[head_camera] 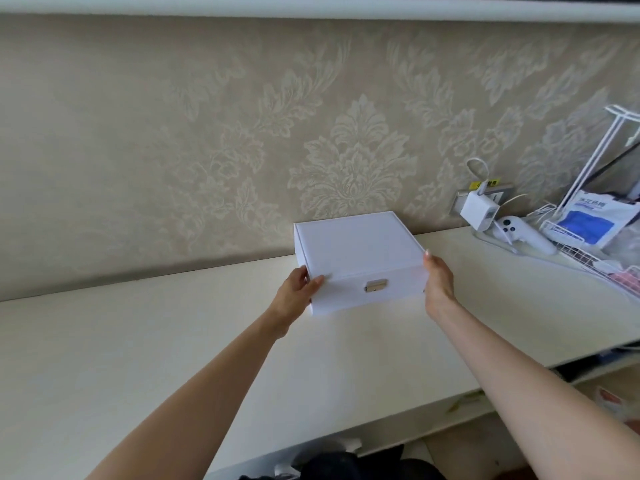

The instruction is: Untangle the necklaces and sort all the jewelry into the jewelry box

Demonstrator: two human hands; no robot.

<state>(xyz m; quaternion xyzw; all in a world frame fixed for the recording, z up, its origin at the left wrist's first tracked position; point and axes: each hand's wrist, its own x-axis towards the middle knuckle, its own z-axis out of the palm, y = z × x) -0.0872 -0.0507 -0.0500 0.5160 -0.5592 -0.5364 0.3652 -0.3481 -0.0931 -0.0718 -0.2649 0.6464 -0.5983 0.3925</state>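
Two hands on the box (360, 252), one on each side. Left hand (297, 289) grips the near-left corner: thumb lies across the front face just under the lid edge, and the other fingers wrap round the left side, out of my sight. Right hand (439, 277) is pressed against the right side, thumb tip up at the lid's top edge. Its other fingers are hidden behind the box, so I cannot tell how they lie. Both forearms are bare and reach in from the near edge.

Box: white, rectangular, lid down. Small metal latch (375, 285) sits at the middle of the front face and looks fastened. The box is at the far side of the desk (156, 358), close to the wall (207, 150), roughly centre of view. I cannot tell whether its base rests on the desk or hangs just above it.

Desk: pale cream top. Wall: beige wallpaper with a leaf pattern.

Far right, well apart from the box: white charger (480, 210) plugged into a wall socket with a looped cable above it. Just right of that, a white controller (523, 235) lies on the desk. Further right, a white wire rack (585, 261) holds a blue-and-white packet (588, 221).
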